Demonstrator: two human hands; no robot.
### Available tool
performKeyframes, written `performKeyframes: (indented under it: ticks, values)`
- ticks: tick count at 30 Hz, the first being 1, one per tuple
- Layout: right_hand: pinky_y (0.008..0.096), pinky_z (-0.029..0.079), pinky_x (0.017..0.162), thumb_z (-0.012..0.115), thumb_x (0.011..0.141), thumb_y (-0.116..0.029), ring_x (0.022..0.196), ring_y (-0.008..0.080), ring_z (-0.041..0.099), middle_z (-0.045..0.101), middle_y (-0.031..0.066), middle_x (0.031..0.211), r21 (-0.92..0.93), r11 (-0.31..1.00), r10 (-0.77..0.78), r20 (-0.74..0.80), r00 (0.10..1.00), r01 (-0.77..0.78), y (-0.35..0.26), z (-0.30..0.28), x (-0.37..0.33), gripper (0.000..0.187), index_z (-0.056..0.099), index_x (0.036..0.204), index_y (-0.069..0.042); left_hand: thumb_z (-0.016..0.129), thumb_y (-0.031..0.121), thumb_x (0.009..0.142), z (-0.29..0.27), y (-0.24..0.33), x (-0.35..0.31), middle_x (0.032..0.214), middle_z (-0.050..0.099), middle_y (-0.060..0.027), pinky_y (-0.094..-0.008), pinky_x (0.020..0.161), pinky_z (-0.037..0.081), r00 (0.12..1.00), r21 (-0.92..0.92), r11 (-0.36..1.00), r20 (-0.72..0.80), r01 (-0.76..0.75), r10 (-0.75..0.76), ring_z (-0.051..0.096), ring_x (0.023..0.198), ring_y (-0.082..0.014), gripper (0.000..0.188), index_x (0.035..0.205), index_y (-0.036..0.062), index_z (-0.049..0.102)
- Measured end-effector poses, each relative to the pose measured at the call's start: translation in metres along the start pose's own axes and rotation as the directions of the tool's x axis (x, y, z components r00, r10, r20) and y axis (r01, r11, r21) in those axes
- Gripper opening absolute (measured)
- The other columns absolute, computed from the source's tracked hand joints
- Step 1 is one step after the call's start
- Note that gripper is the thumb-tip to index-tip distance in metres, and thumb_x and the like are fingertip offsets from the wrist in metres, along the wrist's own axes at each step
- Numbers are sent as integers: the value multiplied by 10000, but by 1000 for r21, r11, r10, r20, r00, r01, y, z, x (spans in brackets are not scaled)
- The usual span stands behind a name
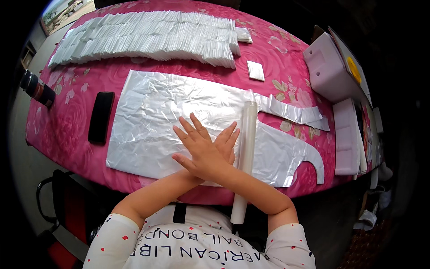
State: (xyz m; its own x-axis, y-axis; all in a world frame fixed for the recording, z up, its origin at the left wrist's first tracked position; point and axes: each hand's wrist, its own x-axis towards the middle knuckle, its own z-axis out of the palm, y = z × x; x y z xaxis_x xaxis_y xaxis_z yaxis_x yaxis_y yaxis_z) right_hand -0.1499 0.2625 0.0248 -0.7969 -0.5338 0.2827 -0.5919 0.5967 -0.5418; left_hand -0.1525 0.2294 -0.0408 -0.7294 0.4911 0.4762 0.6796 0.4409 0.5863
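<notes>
A shiny white plastic film piece (pixel 152 116) lies flat and wrinkled, with strap-like ends at its right, like a disposable apron. A smooth whitish tube (pixel 247 134) lies across it, its near end beyond the table edge. My forearms are crossed. On top, my right hand (pixel 199 145) reaches left with fingers spread over the film, holding nothing. Partly hidden beneath it, my left hand (pixel 228 141) points right with its fingers out, close beside the tube. My right forearm passes over the tube. I cannot tell how firmly either hand presses.
Rows of folded white packets (pixel 148 36) stand along the far side of the pink floral tablecloth (pixel 71 157). One single packet (pixel 255 71) lies nearer. A black phone (pixel 101 117) and dark bottle (pixel 37 88) are at left; white foam boxes (pixel 329 62) at right. A chair (pixel 67 206) stands lower left.
</notes>
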Motion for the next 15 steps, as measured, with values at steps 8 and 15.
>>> performKeyframes:
  ticks: [8, 15]
  values:
    - [441, 302, 1029, 588, 834, -248, 1274, 372, 344, 457, 162, 1313, -178, 958, 182, -224, 958, -223, 41, -81, -109, 455, 514, 1216, -13, 399, 294, 942, -7, -25, 86, 1291, 454, -143, -335, 1010, 349, 805, -872, 216, 275, 439, -526, 434, 1205, -219, 485, 1294, -39, 383]
    - [424, 308, 1031, 577, 834, -268, 1277, 343, 352, 415, 159, 1354, -132, 971, 196, -25, 980, -198, 59, -86, -144, 508, 469, 1265, -21, 282, 463, 945, -2, -35, 110, 1310, 402, -223, -359, 1040, 333, 554, -788, -389, 614, 478, -562, 414, 1233, -273, 683, 1338, -94, 245]
